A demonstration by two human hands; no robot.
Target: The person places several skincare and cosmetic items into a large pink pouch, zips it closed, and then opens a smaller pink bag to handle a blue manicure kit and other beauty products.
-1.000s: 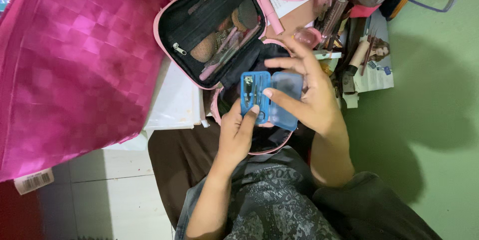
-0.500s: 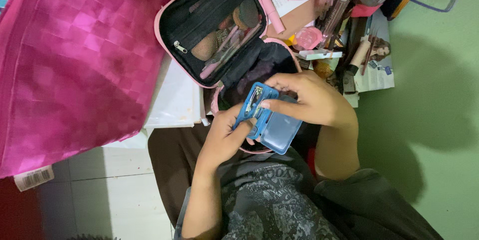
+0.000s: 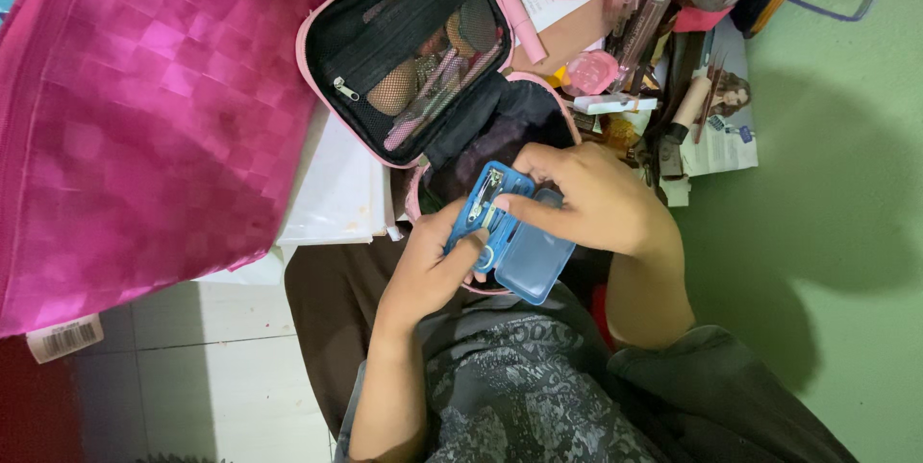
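Both hands tilted one open blue manicure case (image 3: 510, 232) slightly; two halves show.

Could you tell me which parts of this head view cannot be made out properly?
- Tools in the open blue case: too small to identify, partly under the right hand.
- Bottom of the pink pouch: hidden by both hands; left hand covers its near rim.
- Big pink bag: cut off by the left and top edges.
- Items behind the pouch's mesh pocket: blurred by netting.

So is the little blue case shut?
No, the blue case lies open in both hands, with small metal tools showing in one half.
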